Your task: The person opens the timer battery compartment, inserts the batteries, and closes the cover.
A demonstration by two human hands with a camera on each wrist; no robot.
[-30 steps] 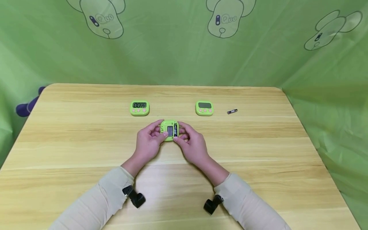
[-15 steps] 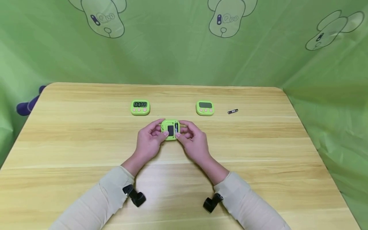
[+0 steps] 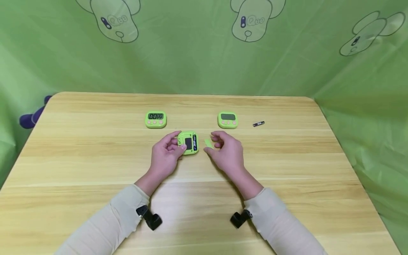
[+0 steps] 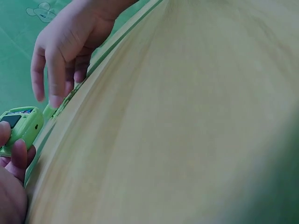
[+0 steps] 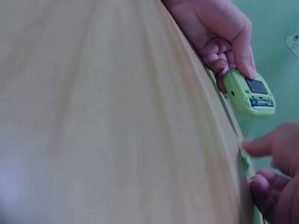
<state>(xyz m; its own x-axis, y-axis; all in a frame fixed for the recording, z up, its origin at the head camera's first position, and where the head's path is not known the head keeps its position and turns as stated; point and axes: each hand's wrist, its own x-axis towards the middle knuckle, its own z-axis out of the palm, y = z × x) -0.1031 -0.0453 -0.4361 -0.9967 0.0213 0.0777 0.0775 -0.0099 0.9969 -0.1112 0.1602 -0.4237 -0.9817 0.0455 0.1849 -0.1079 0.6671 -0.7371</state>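
In the head view my left hand (image 3: 166, 153) holds a green digital timer (image 3: 188, 143), its back facing up. My left thumb lies on the back, beside a dark rectangular patch. The battery slot is uncovered, with a dark battery (image 3: 194, 142) lying in it. A thin green piece, like a battery cover (image 3: 208, 143), is just right of the timer. My right hand (image 3: 227, 152) is over it, thumb and forefinger apart on either side. Whether they touch the piece cannot be told. The right wrist view shows the held timer (image 5: 250, 93) raised, the battery (image 5: 261, 102) in its slot.
Two more green timers lie face up behind the hands: the left timer (image 3: 156, 119) reads 00:00, while the right timer (image 3: 227, 120) has a blank display. A loose battery (image 3: 259, 124) lies farther right on the wooden table (image 3: 95, 152). Green cloth (image 3: 191, 67) hangs behind.
My right hand has left the timer and moved right, to the green cover, which has come into sight. My left hand keeps holding the timer in nearly the same place.
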